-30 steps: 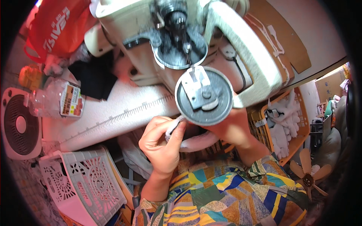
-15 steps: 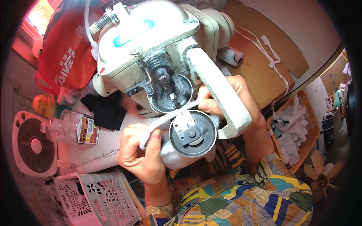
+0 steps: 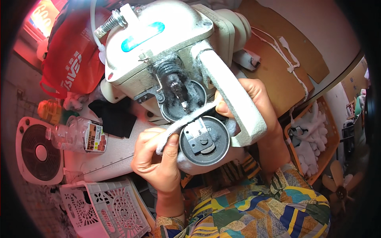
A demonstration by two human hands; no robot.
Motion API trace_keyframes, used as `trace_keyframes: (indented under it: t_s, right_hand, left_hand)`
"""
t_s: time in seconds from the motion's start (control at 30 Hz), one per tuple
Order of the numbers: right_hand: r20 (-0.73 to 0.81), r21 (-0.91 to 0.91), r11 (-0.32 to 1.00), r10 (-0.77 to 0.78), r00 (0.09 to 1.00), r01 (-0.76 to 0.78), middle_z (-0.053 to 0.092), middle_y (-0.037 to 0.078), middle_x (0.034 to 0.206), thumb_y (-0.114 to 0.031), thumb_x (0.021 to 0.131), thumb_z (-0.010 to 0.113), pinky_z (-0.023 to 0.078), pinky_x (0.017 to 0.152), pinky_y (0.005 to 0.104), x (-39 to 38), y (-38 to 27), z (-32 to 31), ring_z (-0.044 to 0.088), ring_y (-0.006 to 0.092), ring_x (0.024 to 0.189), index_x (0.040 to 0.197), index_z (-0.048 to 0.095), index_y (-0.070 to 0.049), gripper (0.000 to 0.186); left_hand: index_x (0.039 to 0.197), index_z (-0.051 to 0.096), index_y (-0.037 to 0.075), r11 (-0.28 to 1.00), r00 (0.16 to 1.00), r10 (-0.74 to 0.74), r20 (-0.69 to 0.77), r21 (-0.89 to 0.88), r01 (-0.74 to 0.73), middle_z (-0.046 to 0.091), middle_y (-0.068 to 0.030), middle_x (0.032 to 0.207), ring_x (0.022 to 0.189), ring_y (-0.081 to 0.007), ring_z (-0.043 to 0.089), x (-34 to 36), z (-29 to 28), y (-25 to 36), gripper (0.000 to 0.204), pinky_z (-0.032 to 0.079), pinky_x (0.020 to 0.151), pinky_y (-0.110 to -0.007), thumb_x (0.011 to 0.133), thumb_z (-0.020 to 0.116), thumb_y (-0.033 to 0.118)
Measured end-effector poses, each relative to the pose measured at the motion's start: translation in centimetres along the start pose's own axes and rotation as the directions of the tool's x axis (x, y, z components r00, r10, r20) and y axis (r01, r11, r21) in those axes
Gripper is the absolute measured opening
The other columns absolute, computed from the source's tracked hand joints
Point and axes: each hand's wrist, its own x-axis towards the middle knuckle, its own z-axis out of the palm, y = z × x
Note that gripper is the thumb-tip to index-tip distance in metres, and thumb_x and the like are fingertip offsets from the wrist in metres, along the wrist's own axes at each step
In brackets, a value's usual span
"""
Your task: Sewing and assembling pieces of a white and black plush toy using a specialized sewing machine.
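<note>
A cream sewing machine [image 3: 174, 29] with two upright-facing feed discs, dusted with grey lint, stands in front of me. The edge of a white fleecy fabric [image 3: 179, 123] runs between the front disc [image 3: 219, 139] and the rear disc [image 3: 168, 113], just below the needle. My left hand [image 3: 158, 166] pinches the fabric's left end between thumb and fingers, beside the front disc. Reaching around the machine's slanted arm [image 3: 238, 99], my right hand [image 3: 256, 95] pinches the fabric's other end; that arm partly hides it. More fabric hangs beneath the front disc.
At left are a clear plastic jar [image 3: 73, 135], a black cloth [image 3: 115, 115], a small box fan [image 3: 39, 152] and a red bag [image 3: 67, 59]. A pale openwork basket [image 3: 115, 206] stands lower left. At right, an orange crate [image 3: 331, 139] holds white pieces near a small bladed fan [image 3: 339, 184].
My left hand has come slightly right, nearer the front disc, with the fabric still pinched. The right hand keeps its hold. The whole view has shifted a little.
</note>
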Motion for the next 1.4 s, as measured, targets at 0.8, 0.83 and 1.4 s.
trace_keyframes:
  t_s: [0.8,0.83,1.4]
  right_hand:
    - [0.101,-0.351,0.934,-0.038,0.994,0.071,0.062,-0.001,0.083,-0.014,0.089,0.061,0.043,0.06,0.0235,-0.3,2.8,0.7,0.052,0.0036,0.073,0.098,0.061,0.001,0.017]
    - [0.119,-0.398,0.901,-0.135,0.984,0.172,0.062,0.001,0.086,-0.014,0.088,0.063,0.045,0.062,0.0252,-1.4,3.4,0.3,0.053,0.0059,0.074,0.102,0.06,0.001,0.02]
    - [-0.347,-0.892,0.235,-0.904,0.251,-0.386,0.061,0.002,0.09,-0.016,0.099,0.054,0.043,0.072,0.0208,-22.2,-12.6,-5.7,0.054,0.0068,0.081,0.103,0.061,0.0,0.017]
  left_hand:
    - [0.086,0.056,0.0,0.961,0.97,-0.213,-0.117,-0.206,0.186,0.061,-0.0054,0.084,0.074,-0.0085,0.057,-2.0,2.4,-0.2,0.017,0.049,0.068,-0.023,0.097,0.053,0.012]
    - [0.087,0.056,-0.001,0.947,0.971,-0.232,-0.063,-0.241,0.211,0.061,-0.0049,0.084,0.075,-0.009,0.057,-2.2,2.9,-0.3,0.014,0.049,0.069,-0.024,0.096,0.054,0.01]
    - [0.113,0.057,-0.002,0.925,0.901,-0.368,0.229,0.191,0.329,0.059,-0.0055,0.1,0.092,-0.013,0.056,-11.4,-1.8,-4.5,0.022,0.044,0.084,-0.025,0.092,0.058,0.005]
